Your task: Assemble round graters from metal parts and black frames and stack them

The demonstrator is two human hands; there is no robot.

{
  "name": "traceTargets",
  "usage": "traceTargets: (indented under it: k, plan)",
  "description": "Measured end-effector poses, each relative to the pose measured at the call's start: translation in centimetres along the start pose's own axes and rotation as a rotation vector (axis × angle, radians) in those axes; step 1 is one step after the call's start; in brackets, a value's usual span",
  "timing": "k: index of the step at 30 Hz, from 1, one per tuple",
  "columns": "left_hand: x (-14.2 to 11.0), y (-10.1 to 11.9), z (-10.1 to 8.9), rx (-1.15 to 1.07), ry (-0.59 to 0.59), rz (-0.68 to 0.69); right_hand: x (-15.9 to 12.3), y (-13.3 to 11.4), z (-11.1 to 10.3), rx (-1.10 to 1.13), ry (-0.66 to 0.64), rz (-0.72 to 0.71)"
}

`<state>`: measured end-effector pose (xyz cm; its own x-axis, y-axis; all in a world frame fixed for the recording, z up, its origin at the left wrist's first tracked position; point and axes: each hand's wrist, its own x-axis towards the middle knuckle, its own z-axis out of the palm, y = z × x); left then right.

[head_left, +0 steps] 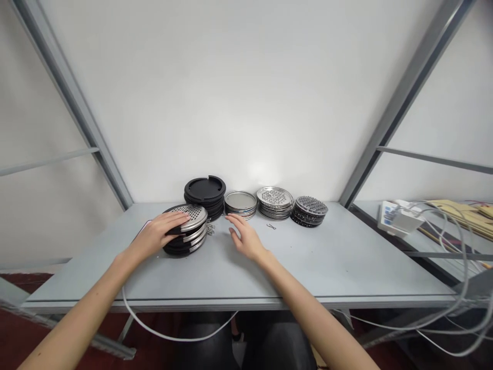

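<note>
While the left hand (157, 230) is clamped on the near stack (193, 237), probably steadying it, the right hand (246, 239) hovers empty, loosely spread.

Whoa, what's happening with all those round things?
Someone's left hand is on a near stack of black-and-silver pieces, fingers over the holed top. Their right hand is open and empty, to the right of it. Behind, from left to right, sit a black stack, a plain silver stack, a patterned silver stack and a bumpy-topped stack.
</note>
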<state>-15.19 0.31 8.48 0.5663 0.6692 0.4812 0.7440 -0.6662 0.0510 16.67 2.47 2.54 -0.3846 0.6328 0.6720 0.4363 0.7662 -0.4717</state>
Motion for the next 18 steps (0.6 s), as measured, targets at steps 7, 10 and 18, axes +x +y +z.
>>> traceTargets:
  k: [7,10,18]
  plan:
    - [0.2,1.0,0.1,0.02,0.017,-0.034,-0.2,-0.1,1.7,0.028,-0.082,0.024]
    - [0.0,1.1,0.4,0.064,0.073,0.017,0.0,-0.2,1.2,0.036,-0.073,0.02]
    - [-0.4,1.7,1.4,0.141,0.245,0.108,-13.3,-5.9,-4.0,0.132,-0.103,-0.027]
